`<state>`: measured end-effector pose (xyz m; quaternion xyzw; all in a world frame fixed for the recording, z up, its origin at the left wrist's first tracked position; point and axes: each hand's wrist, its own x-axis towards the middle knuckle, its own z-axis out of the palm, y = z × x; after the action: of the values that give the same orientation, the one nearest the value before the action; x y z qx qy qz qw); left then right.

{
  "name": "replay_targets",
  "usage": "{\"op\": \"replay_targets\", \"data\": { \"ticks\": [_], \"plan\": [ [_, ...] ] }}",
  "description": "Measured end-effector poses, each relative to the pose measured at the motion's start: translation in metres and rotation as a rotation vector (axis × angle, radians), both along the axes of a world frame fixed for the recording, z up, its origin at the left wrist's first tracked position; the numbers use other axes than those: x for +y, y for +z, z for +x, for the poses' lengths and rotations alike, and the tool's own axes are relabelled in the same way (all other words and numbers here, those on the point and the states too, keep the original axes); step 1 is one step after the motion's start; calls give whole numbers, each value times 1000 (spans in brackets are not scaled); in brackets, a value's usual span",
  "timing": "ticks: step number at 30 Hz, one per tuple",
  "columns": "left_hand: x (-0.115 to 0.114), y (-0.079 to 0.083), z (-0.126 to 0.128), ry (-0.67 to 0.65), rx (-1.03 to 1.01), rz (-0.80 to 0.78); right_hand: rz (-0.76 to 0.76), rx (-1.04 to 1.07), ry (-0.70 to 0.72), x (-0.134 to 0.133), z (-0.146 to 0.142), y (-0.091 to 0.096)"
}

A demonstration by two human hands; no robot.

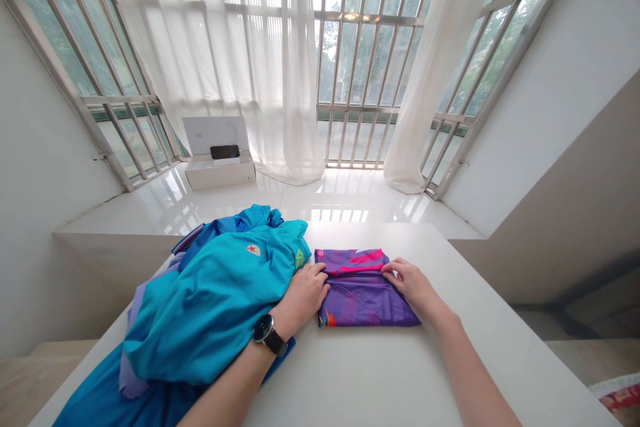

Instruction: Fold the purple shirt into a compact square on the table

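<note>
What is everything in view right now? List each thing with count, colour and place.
folded purple and pink patterned fabric garment: one, purple with pink, on the table between both hands
loose turquoise blue fabric jacket: one, turquoise, heaped at the table's left
blue and lilac clothes under the jacket: several, number unclear, left edge
white rectangular table: one, white, foreground
open white box: one, white, on the glossy sill by the window, something dark inside
sheer white curtains: two, white, before the barred window
black round wristwatch: one, black, left wrist
left hand: on the garment's left edge
right hand: pinching the garment's right upper edge
</note>
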<state>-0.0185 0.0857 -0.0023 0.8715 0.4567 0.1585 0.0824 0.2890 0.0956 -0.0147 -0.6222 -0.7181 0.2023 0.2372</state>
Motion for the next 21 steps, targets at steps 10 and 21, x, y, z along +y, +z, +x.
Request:
{"op": "replay_targets", "data": {
  "ticks": [10, 21],
  "plan": [
    [1, -2, 0, -16, -5, 80, 150, -23, -9, -1, -1, 2],
    [1, -3, 0, -1, -39, 79, 122, -36, 46, -2, 5, -1]
  ]
}}
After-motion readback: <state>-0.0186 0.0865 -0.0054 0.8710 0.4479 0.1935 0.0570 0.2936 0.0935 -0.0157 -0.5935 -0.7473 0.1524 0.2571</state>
